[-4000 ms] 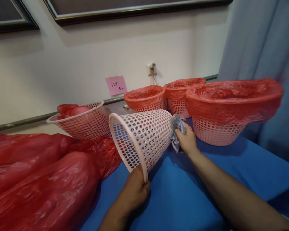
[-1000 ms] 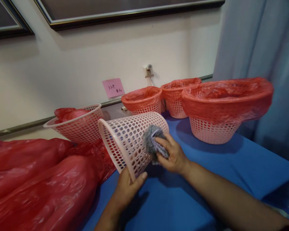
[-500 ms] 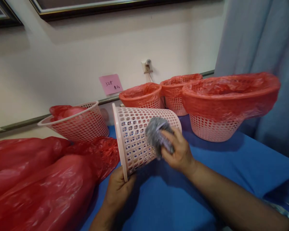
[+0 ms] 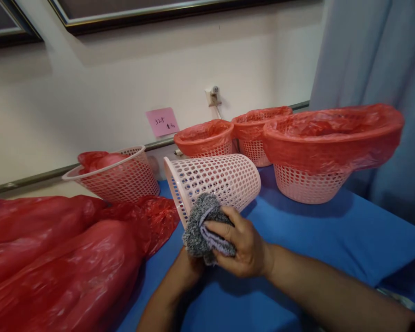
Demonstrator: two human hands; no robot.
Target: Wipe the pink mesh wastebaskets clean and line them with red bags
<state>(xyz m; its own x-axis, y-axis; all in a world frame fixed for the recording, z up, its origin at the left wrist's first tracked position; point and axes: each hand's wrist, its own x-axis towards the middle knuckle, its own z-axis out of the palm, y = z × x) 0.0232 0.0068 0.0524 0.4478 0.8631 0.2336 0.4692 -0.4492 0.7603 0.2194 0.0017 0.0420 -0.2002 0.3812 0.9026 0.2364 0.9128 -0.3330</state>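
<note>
A pale pink plastic mesh wastebasket (image 4: 228,173) lies tilted on its side in front of me, its open rim toward the left. My left hand (image 4: 192,266) is at the lower part of that rim, gripping it from below; the cloth hides most of its fingers. A grey fluffy cloth (image 4: 199,230) with a lighter lilac fold is bunched in my right hand (image 4: 244,244), whose fingers are closed round it. The cloth covers the lower rim and nearby side of the wastebasket, right above my left hand.
Red plastic bags (image 4: 72,272) are heaped at the left on the blue tablecloth (image 4: 297,244). Behind them leans another pink basket (image 4: 127,180) with red plastic inside. Red-lined baskets (image 4: 311,184) stand at the back and right, near the wall and curtain (image 4: 376,115).
My right hand has moved the cloth down and left, from the wastebasket's side to its lower rim. The cloth now covers my left hand's fingers. The wastebasket has turned slightly.
</note>
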